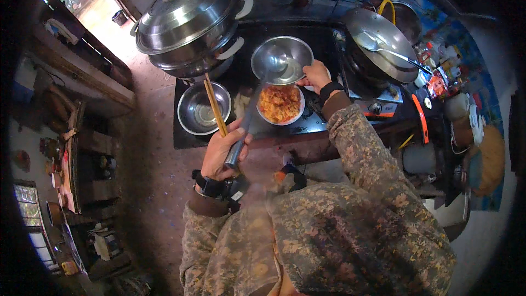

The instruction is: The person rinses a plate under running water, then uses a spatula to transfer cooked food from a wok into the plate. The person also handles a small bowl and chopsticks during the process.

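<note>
My left hand grips a pair of wooden chopsticks and a long dark-handled utensil. The utensil's far end is blurred against a stainless steel bowl, so its shape cannot be told. With my right hand I hold that bowl by its near right rim; the bowl looks tilted, and little besides a sheen shows inside. Just below it in view, a white-rimmed dish of orange-red cooked food sits on the black counter. Nearest my left hand stands another steel bowl, with no food visible in it.
A large lidded steamer pot stands at the back left. On the right, a wok with a metal spatula rests above a gas stove. Bottles and packets crowd the right wall beside an orange-handled tool.
</note>
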A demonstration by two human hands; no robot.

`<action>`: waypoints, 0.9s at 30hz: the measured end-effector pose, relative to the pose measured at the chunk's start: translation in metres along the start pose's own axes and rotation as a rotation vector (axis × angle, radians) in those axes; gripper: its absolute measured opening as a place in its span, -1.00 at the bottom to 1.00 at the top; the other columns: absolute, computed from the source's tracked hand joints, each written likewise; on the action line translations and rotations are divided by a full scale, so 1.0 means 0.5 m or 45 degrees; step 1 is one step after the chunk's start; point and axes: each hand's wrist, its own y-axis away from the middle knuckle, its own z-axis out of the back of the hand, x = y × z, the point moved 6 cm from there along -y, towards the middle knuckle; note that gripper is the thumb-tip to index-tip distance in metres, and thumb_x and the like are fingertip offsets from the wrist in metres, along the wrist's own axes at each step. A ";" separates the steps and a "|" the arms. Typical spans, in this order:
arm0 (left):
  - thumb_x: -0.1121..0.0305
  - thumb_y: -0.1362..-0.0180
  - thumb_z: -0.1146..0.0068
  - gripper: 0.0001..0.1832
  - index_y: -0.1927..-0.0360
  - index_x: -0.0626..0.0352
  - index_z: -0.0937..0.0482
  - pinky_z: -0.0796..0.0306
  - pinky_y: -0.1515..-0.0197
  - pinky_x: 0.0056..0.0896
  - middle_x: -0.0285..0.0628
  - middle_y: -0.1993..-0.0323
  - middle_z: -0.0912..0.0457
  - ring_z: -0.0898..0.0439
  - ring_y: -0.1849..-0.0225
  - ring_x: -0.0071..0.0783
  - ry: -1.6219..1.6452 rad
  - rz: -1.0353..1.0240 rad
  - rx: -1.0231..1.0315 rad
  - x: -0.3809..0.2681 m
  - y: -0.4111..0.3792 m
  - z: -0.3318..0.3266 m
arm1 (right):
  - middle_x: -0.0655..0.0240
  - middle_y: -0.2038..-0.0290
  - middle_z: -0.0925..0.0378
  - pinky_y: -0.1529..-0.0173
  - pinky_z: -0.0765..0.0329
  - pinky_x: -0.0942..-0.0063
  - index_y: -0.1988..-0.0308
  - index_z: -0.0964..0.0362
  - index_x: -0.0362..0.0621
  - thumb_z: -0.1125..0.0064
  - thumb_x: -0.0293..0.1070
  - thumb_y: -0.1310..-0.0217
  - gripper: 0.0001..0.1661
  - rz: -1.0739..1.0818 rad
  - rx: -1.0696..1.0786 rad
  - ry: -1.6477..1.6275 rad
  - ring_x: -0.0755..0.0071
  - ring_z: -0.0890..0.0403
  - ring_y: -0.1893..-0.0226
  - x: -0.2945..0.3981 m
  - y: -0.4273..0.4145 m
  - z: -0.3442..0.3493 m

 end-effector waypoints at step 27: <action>0.38 -0.16 0.08 -0.75 0.22 0.36 -0.51 -0.34 0.53 -0.61 -0.24 0.43 -0.54 -0.40 0.60 -0.66 -0.867 -0.231 -0.225 -0.006 -0.339 -0.016 | -0.01 0.25 -0.43 0.44 -0.50 0.33 0.05 -0.18 -0.27 -0.07 0.01 -0.07 -0.37 -0.644 0.415 -0.463 0.21 -0.55 0.47 -0.108 -0.095 -0.130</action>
